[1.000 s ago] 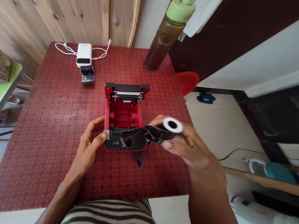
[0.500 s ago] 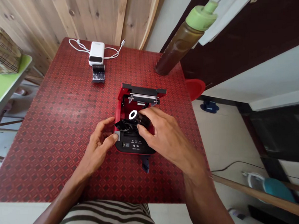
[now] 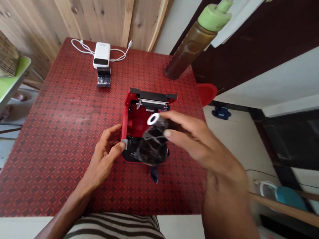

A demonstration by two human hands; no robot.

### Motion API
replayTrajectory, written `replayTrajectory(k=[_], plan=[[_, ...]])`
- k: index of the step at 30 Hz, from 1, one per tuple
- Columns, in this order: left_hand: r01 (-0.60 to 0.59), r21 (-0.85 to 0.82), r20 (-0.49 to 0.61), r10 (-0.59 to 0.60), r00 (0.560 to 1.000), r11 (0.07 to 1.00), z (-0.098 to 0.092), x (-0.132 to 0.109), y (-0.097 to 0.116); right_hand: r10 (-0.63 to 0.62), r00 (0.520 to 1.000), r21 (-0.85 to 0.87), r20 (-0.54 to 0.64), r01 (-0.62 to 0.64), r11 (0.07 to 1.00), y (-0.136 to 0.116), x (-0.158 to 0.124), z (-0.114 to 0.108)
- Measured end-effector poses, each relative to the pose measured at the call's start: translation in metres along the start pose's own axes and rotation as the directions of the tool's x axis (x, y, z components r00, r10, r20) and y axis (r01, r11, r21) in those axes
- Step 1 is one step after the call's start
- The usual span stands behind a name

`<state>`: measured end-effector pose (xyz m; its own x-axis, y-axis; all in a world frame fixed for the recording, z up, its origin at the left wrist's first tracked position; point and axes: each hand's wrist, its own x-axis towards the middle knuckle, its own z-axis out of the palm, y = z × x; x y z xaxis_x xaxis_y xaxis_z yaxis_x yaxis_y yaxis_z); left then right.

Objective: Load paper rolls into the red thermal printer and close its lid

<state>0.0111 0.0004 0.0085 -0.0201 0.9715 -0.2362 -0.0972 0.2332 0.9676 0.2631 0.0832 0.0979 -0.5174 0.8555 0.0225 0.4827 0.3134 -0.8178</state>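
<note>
A small red printer [image 3: 132, 121] with its lid open stands on the red patterned table [image 3: 54, 135]. My left hand [image 3: 105, 156] rests against the printer's front left corner, thumb on a grey tab, fingers curled. Just above the printer's open bay, my right hand [image 3: 198, 143] pinches a paper roll with a white core [image 3: 154, 120]. The roll is in a black wrapper [image 3: 151, 147] that hangs down blurred over the printer's front.
A white power bank [image 3: 101, 54] with a white cable and a small black item [image 3: 103, 76] lie at the table's far left. A brown bottle with a green cap [image 3: 191, 42] stands at the far right corner. A red stool [image 3: 207, 93] sits beyond the table's right edge.
My right hand brought the roll down into the printer's bay, then lifted it up and right again, with the black wrapper now hanging loose. My left hand has stayed at the corner.
</note>
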Motion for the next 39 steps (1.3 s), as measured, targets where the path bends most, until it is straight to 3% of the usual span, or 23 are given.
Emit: replayTrajectory(k=[3,6,12,18,32,35,39], plan=[[-0.004,0.012,0.000,0.004,1.000,1.000,0.000,0.001,0.001,-0.052,0.995,-0.259,0.085,0.073,0.963,0.004,0.015,0.017],[-0.021,0.026,0.008,0.020,1.000,0.999,-0.001,0.001,0.001,0.025,0.995,-0.435,0.099,0.020,0.900,0.001,0.022,0.032],[-0.016,0.010,0.000,0.016,1.000,1.000,0.000,0.001,0.000,0.210,0.962,-0.603,0.175,-0.064,0.795,-0.014,0.034,0.039],[-0.002,0.003,0.013,0.002,1.000,1.000,-0.001,0.001,0.001,0.263,0.953,-0.723,0.151,-0.076,0.687,-0.011,0.052,0.046],[-0.021,0.015,-0.006,0.021,1.000,1.000,-0.001,0.002,-0.002,0.259,0.965,-0.709,0.045,-0.152,0.689,-0.005,0.052,0.061],[-0.018,0.022,-0.007,0.018,1.000,1.000,-0.001,0.001,-0.001,0.206,0.977,-0.639,0.048,-0.129,0.758,-0.004,0.044,0.056],[-0.022,0.013,0.000,0.022,1.000,1.000,-0.001,0.002,0.000,-0.009,0.999,-0.425,0.049,0.029,0.905,-0.003,0.022,0.042]])
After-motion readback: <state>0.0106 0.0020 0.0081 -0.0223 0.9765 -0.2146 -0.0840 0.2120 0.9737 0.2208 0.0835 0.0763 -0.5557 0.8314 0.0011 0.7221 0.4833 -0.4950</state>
